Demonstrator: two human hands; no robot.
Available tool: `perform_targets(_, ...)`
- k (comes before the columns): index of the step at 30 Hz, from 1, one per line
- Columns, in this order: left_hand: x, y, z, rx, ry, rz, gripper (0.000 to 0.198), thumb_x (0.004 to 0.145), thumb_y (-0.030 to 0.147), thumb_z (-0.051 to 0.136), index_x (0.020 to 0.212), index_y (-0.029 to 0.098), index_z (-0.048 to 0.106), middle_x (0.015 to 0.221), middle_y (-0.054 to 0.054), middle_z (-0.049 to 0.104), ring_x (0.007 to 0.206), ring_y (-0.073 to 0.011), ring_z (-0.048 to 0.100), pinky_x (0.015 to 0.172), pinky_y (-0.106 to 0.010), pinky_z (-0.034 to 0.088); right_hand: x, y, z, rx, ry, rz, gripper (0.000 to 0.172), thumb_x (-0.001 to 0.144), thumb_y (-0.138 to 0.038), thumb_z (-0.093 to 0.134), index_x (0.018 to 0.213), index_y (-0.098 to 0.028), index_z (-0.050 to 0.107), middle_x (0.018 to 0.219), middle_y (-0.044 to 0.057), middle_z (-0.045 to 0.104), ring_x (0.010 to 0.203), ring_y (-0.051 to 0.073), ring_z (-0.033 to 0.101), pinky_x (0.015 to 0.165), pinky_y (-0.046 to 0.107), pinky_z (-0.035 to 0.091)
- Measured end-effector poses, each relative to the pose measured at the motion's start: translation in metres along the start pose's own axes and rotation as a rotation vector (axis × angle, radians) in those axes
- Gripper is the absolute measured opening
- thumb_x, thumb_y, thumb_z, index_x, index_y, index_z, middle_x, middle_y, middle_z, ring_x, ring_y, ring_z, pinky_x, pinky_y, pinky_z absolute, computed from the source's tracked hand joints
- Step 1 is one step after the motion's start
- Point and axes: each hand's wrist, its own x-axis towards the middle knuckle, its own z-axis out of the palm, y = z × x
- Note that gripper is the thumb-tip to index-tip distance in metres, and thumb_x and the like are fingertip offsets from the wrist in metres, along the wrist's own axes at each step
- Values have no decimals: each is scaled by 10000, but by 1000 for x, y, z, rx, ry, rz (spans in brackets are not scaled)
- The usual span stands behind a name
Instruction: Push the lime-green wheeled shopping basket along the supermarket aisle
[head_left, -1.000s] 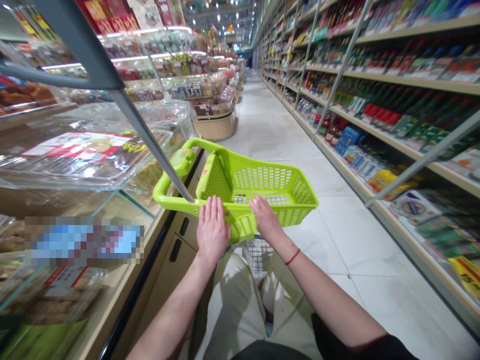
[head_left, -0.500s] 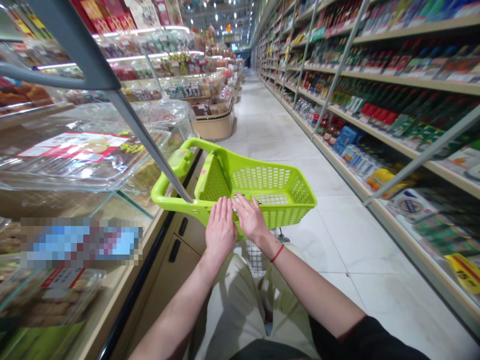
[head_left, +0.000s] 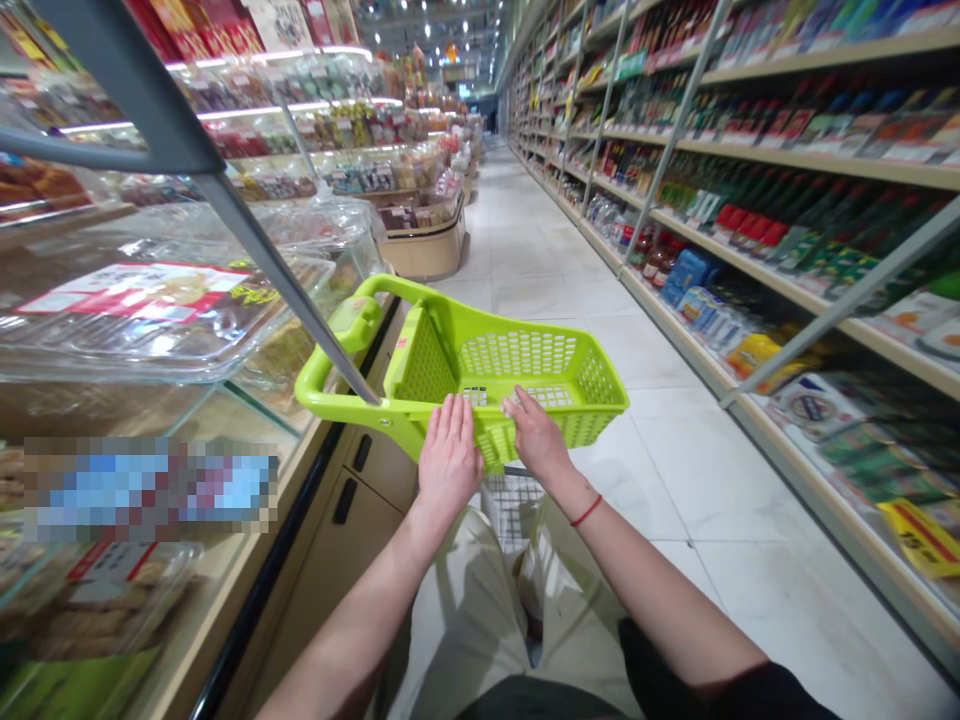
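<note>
A lime-green plastic shopping basket (head_left: 517,352) with a mesh wall and a moulded handle (head_left: 352,325) sits at the middle of the view. My left hand (head_left: 450,455) lies flat on its near rim, fingers straight. My right hand (head_left: 536,432), with a red cord bracelet (head_left: 586,511) on the wrist, rests on the same rim to the right, fingers loosely extended. Neither hand visibly grips it. A grey metal pole (head_left: 285,290) runs from the upper left down to the basket's left end. A wire cart frame (head_left: 514,505) shows beneath the basket, partly hidden by it.
Glass display cases of packaged food (head_left: 150,310) line the left side above wooden cabinet doors (head_left: 360,490). Tall shelves of bottles and boxes (head_left: 787,170) run along the right. A white tiled aisle floor (head_left: 570,300) stretches ahead between them.
My hands, close together half a second ago, are further apart now. My right hand has moved right along the rim, and the left has slid slightly right.
</note>
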Motion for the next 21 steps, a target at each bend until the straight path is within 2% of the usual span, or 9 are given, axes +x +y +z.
perform_targets(4,4,11,8,-45,-30,48,745,821,223,502,1503,0,299,1578,-204,325,1501,-300,229,1231,-486,220,8,-19,6,22,-24,-85,509,873,8,403,1325,-104,608,1467,201,499,1399,245,437,1154,434,395)
perform_targets(7,5,13,12,-47,-45,43,760,807,206,500,1506,-3,286,1581,-211,314,1503,-307,219,1227,-494,226,6,-15,8,22,-2,-121,524,866,20,400,1320,-130,615,1448,175,528,1391,231,447,1153,439,402)
perform_targets(11,4,11,15,-37,-55,38,763,805,197,506,1505,-9,282,1586,-204,311,1505,-300,216,1236,-468,212,-2,10,5,10,30,-114,549,843,45,401,1303,-151,627,1443,163,536,1388,223,452,1139,440,422)
perform_targets(18,3,11,16,-43,-33,39,750,815,191,513,1501,-16,291,1569,-211,344,1495,-314,245,1233,-476,222,-21,76,-6,-43,62,-62,660,771,60,451,1348,-227,598,1497,109,489,1400,236,436,1138,478,423)
perform_targets(21,3,12,17,-57,-26,35,754,814,188,510,1507,-2,283,1570,-210,342,1497,-313,238,1228,-491,231,-25,95,-11,-80,88,-30,653,758,49,474,1331,-230,612,1491,106,497,1396,247,441,1144,496,411)
